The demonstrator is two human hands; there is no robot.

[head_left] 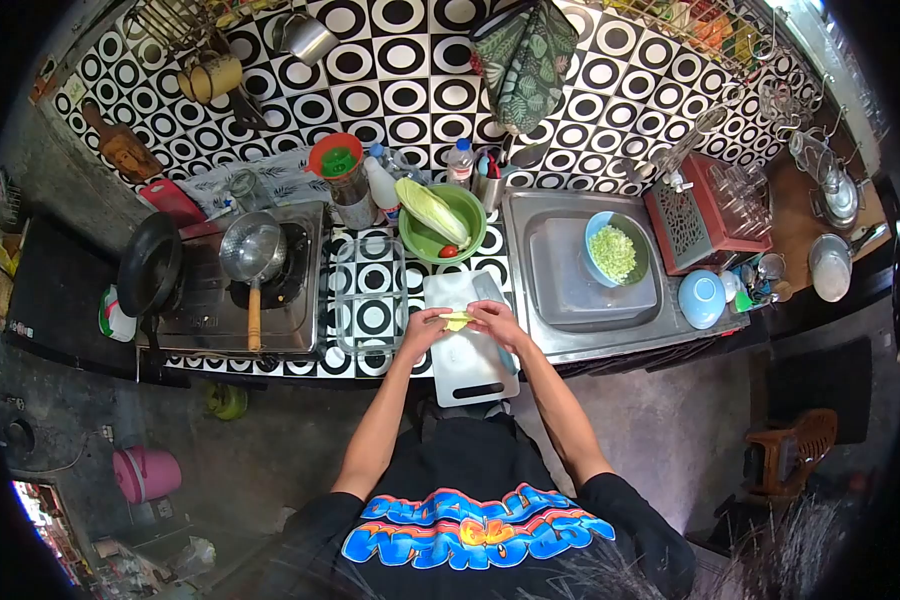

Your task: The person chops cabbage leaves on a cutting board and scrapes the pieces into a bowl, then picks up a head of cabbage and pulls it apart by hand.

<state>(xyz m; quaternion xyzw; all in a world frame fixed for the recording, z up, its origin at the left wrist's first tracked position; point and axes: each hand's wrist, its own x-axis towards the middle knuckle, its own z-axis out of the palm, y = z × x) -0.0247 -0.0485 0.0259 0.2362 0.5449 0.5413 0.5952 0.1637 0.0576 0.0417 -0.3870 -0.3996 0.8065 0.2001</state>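
Note:
Between my two hands is a small pale yellow-green cabbage leaf (456, 320), held just above the white cutting board (462, 372). My left hand (425, 332) pinches its left end, and my right hand (496, 325) grips the other end. Along the board's right edge lies a knife (489, 288) with a broad grey blade, partly hidden by my right hand and forearm. Behind the board, a green bowl (417, 243) holds a napa cabbage (431, 211) and a small red tomato (448, 251).
Right of the board, a blue bowl (591, 262) of chopped pale green vegetable (612, 252) stands in the sink (547, 340). A clear glass tray (368, 346) is left of the board. Farther left, a saucepan (252, 250) and black frying pan (150, 265) rest on the stove (195, 320).

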